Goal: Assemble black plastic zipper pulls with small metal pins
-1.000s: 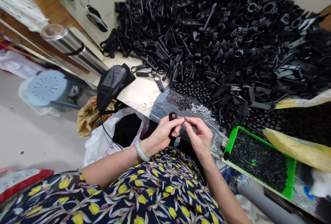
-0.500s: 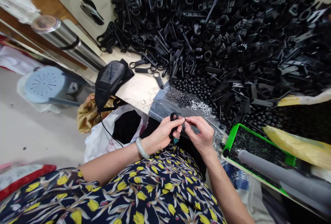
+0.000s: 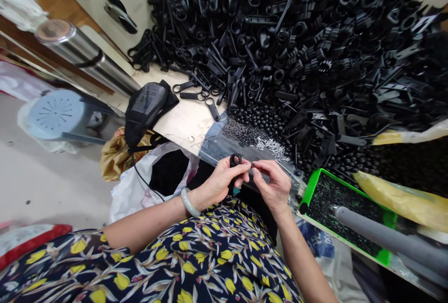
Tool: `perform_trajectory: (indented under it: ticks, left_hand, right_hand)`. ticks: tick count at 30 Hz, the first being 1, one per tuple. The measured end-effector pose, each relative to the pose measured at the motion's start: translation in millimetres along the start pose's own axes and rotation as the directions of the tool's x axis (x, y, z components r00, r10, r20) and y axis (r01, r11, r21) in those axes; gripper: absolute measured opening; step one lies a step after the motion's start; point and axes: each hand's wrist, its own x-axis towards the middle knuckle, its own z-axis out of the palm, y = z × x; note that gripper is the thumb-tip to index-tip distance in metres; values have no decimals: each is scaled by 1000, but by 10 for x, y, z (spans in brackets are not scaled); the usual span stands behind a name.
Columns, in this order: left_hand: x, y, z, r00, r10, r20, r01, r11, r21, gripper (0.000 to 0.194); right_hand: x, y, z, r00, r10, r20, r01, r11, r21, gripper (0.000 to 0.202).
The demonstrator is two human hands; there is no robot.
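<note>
My left hand (image 3: pixel 222 179), with a pale bangle at the wrist, is closed round a black ring-ended part (image 3: pixel 235 159). Its thumb and fingertips meet a tiny dark piece (image 3: pixel 252 165) between the two hands. My right hand (image 3: pixel 275 182) is pinched at that same spot, its fingertips close to the left thumb; what it grips is too small to make out. Just beyond the hands lie small silver pins (image 3: pixel 271 146), tiny dark pieces (image 3: pixel 240 132) and black balls (image 3: pixel 262 118) on the bench.
A big heap of black plastic parts (image 3: pixel 280 41) covers the bench. To the right are a green-rimmed tray (image 3: pixel 311 190), a grey tube (image 3: pixel 378 230) and a yellow bag (image 3: pixel 402 195). At left stand a steel flask (image 3: pixel 87 55), a black mesh pouch (image 3: pixel 149 107) and a blue stool (image 3: pixel 56 114).
The view has shifted slightly. The fingertips of my two hands are a little farther apart, with the tiny dark piece showing between them.
</note>
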Motion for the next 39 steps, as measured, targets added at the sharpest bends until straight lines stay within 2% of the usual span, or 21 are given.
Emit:
perform_trajectory:
  ticks: [3, 6, 9, 12, 14, 16, 20, 25, 33, 39]
  left_hand:
    - [-12, 3, 5, 1000, 1, -13, -1, 1000, 22, 33]
    - [-69, 67, -12, 995, -94, -26, 94, 995, 13, 34]
    - [-148, 166, -61, 977, -206, 60, 208, 977, -41, 37]
    - [-211, 221, -116, 960, -241, 146, 247, 969, -23, 51]
    - [-234, 217, -141, 949, -275, 152, 274, 961, 25, 57]
    - [-245, 193, -150, 945, -300, 130, 295, 954, 62, 50]
    - [-252, 150, -136, 952, -295, 84, 287, 954, 88, 36]
    - [-256, 119, -105, 965, -252, 70, 247, 966, 72, 26]
    - [-248, -32, -100, 974, -225, 23, 226, 972, -65, 26]
    - [-262, -169, -72, 987, -149, -59, 146, 988, -46, 24]
  right_hand:
    - [-6, 26, -3, 1000, -12, -13, 12, 1000, 11, 16]
    - [4, 23, -31, 1000, -9, -14, 9, 1000, -3, 15]
    - [3, -23, -73, 999, -29, 22, 30, 999, -38, 14]
    - [-32, -75, -76, 993, -72, 94, 76, 996, -43, 16]
    - [-67, -93, -47, 986, -95, 137, 101, 994, -39, 17]
    - [-97, -94, -7, 980, -112, 162, 120, 992, -41, 17]
    - [-113, -82, 30, 977, -115, 182, 129, 989, -66, 16]
    - [-103, -71, 4, 966, -134, 220, 157, 984, -89, 18]
    - [-158, -18, 25, 952, -177, 252, 236, 944, -230, 16]
    - [-178, -99, 18, 937, -218, 274, 314, 869, -382, 9]
